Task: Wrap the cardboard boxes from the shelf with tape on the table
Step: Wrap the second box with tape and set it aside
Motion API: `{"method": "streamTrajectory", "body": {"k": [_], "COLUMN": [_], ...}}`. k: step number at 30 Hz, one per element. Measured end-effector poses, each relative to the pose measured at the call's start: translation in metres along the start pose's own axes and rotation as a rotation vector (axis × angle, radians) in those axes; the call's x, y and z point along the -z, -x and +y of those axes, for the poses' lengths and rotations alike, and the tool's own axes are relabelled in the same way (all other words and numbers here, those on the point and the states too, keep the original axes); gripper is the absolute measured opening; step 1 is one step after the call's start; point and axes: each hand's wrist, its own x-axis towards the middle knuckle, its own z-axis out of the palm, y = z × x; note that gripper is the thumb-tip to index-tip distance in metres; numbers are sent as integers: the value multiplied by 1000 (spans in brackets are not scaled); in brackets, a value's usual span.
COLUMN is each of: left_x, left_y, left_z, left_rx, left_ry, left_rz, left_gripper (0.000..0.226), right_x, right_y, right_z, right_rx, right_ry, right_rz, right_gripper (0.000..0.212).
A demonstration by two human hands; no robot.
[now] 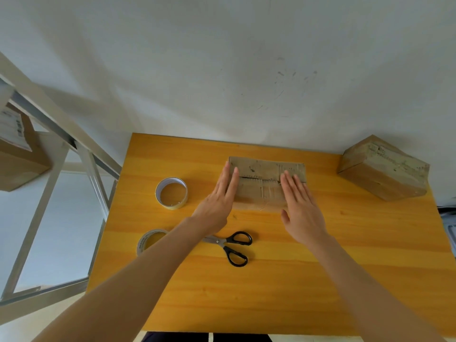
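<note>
A flat brown cardboard box (261, 181) lies at the middle back of the yellow table (271, 280). My left hand (219, 201) rests flat with straight fingers against the box's left end. My right hand (301, 208) lies flat with straight fingers over the box's right part. A roll of clear tape (172, 193) stands left of the box. Nearer to me, a second tape roll (148, 240) is partly hidden by my left forearm. Black-handled scissors (232, 245) lie in front of the box.
A second, bigger cardboard box (382, 169) sits at the table's back right corner. A metal shelf frame (74, 169) stands to the left, with another cardboard box (19, 154) on it. A white wall runs behind the table.
</note>
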Motion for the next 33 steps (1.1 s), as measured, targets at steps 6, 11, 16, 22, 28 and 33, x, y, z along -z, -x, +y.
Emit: {"method": "streamTrajectory", "body": {"k": [6,11,16,22,28,33], "left_x": [0,-4,-11,14,54,77], "left_y": [28,54,56,51,42,32], "left_z": [-43,-105,-129,-125,-100,-80], "left_rx": [223,317,315,323,267,161], "left_ry": [81,-65,-243,104,562,708], "left_rz": [146,98,-108,34,93,147], "left_gripper": [89,53,26,24,10,14], "right_x": [1,-4,2,15,35,53], "right_y": [9,3,-4,-15,-36,-49], "right_z": [-32,-74,-108,-135,-156,-161], "right_rx": [104,221,259,301,178,127], "right_ry": [-82,-154,-188,-225,-500,-607], "right_rz": [234,299,277,228,220,253], "right_gripper": [79,62,57,52,51,45]}}
